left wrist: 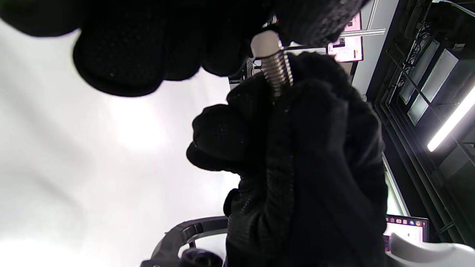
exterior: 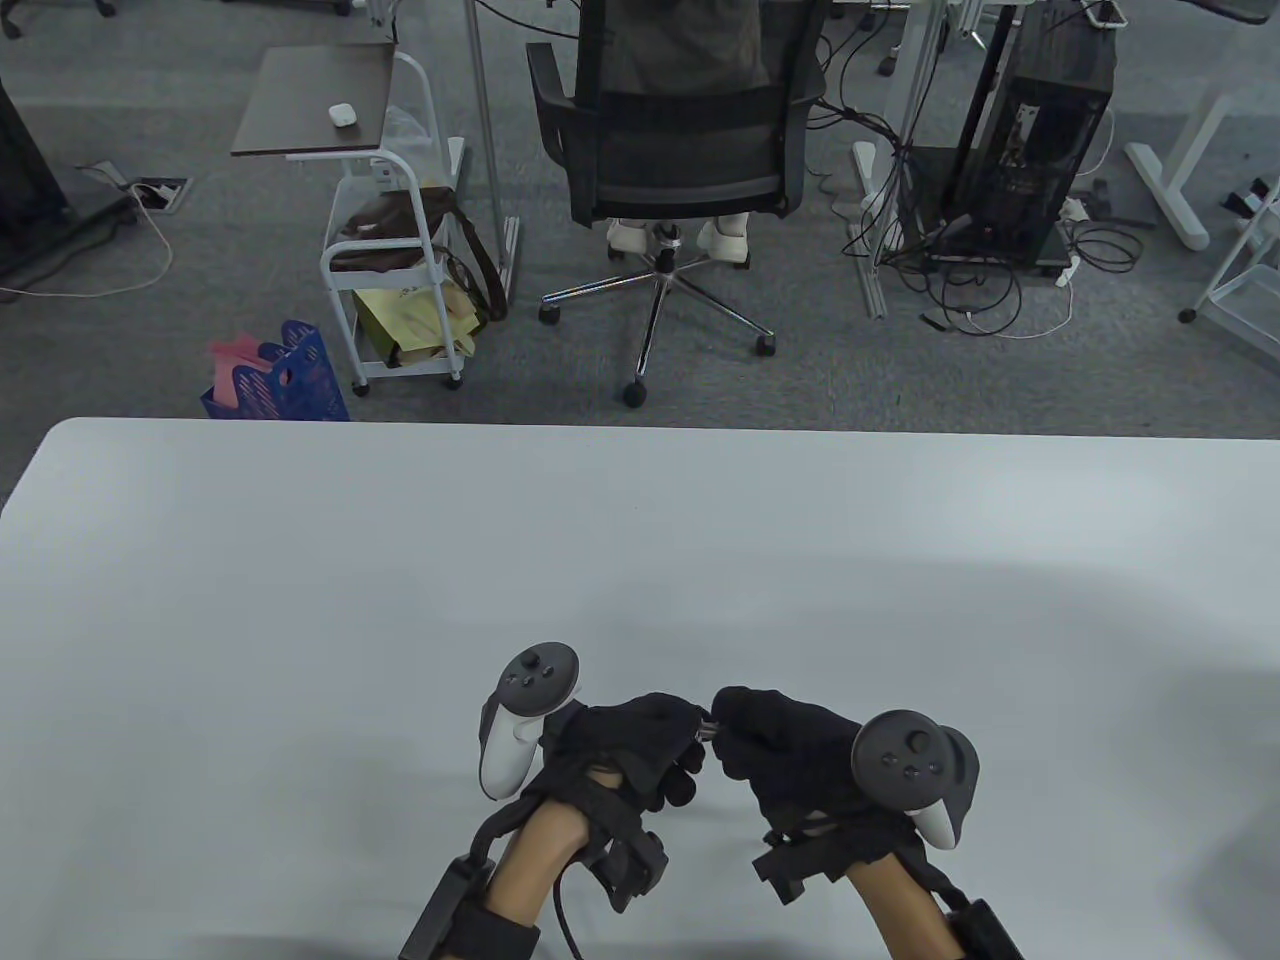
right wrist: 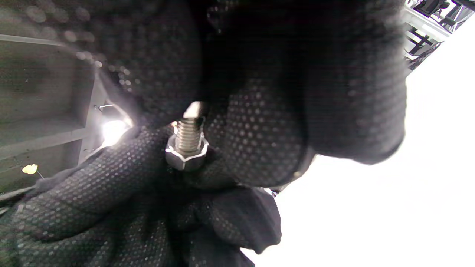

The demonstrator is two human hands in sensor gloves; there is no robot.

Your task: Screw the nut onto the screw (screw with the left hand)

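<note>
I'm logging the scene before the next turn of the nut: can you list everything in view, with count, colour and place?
screw: one, silver, threaded, held between the two hands above the table's near edge
nut: one, silver, hexagonal, on the screw's thread, in the left hand's fingertips
table: one, white, filling the lower half of the table view
office chair: one, black mesh, on the floor beyond the table
trolley: one, white, holding bags, far left
crate: one, blue, beside the trolley
computer tower: one, black, far right among cables
left hand: black glove, pinching the nut
right hand: black glove, gripping the screw
</note>
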